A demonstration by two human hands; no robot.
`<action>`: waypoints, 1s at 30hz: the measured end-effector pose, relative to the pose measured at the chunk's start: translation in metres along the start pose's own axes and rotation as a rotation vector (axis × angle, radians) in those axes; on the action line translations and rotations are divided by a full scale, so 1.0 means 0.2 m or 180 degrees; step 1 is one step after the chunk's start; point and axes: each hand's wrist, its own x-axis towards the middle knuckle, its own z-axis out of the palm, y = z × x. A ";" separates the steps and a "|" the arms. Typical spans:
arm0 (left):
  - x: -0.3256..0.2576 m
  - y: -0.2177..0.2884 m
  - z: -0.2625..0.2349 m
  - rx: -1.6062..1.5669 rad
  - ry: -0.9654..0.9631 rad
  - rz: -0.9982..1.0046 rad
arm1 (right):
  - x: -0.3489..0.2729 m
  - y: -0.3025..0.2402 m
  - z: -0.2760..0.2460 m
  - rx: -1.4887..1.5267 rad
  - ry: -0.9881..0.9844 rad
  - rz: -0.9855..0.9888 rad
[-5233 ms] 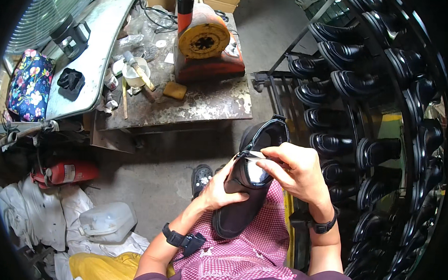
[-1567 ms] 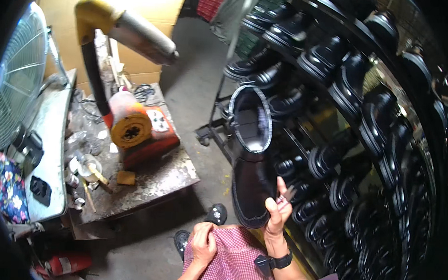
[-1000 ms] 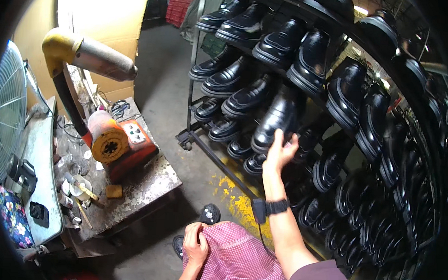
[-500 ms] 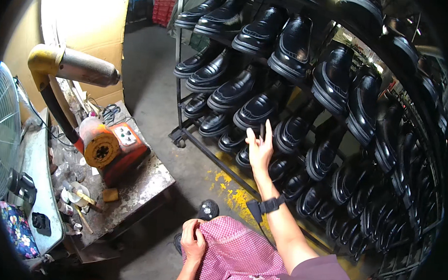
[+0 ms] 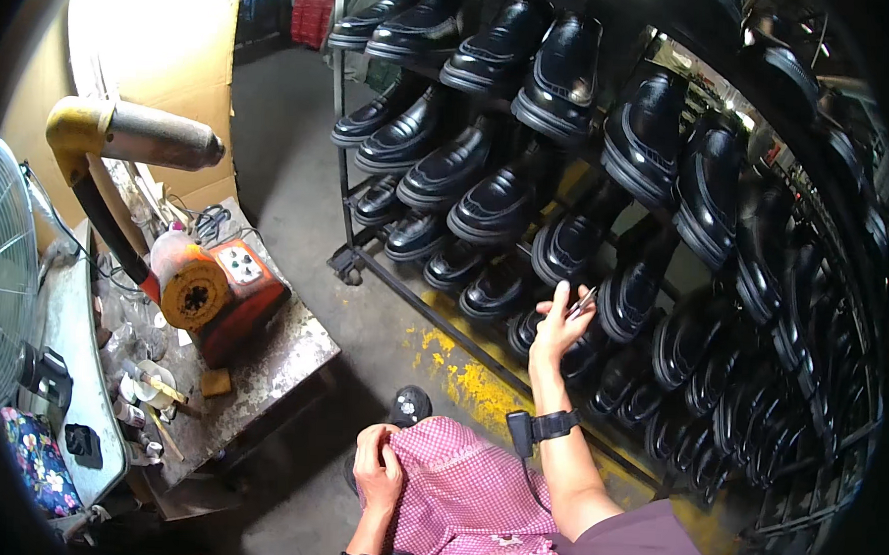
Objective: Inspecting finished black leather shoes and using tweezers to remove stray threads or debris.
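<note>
My right hand (image 5: 559, 340) is raised in front of the shoe rack, palm turned up. A slim dark and silvery tool (image 5: 583, 303) sits in its curled fingers; its exact kind is too small to tell. Nearest to that hand are glossy black shoes (image 5: 567, 247) on the lower tiers, which it does not visibly touch. My left hand (image 5: 378, 470) holds nothing visible and rests with loosely bent fingers on the pink checked apron (image 5: 465, 487) over my knee. Dark bands with small boxes circle both wrists.
The metal rack (image 5: 341, 104) carries several tiers of black shoes. On the left, a worn workbench (image 5: 292, 355) bears an orange machine (image 5: 206, 292) with a yellow-and-silver blower head (image 5: 138, 130), cups and brushes. Beside it stand a fan (image 5: 3, 268) and a cardboard sheet (image 5: 194, 98).
My right hand has moved right and lower along the rack, its fingers now more curled around the slim tool. The view has shifted slightly. My left hand stays on the apron.
</note>
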 end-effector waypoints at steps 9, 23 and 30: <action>-0.03 -0.04 -0.02 0.0211 -0.0005 -0.0021 | 0.30 -0.22 0.13 0.0419 -0.0297 0.2649; -0.01 -0.02 -0.01 0.0004 -0.0011 -0.0302 | -0.54 -0.39 -0.67 0.1070 -0.2040 0.3241; 0.01 -0.02 -0.04 -0.1337 -0.0055 -0.1511 | -0.53 -0.39 -0.69 0.0607 -0.3023 0.3374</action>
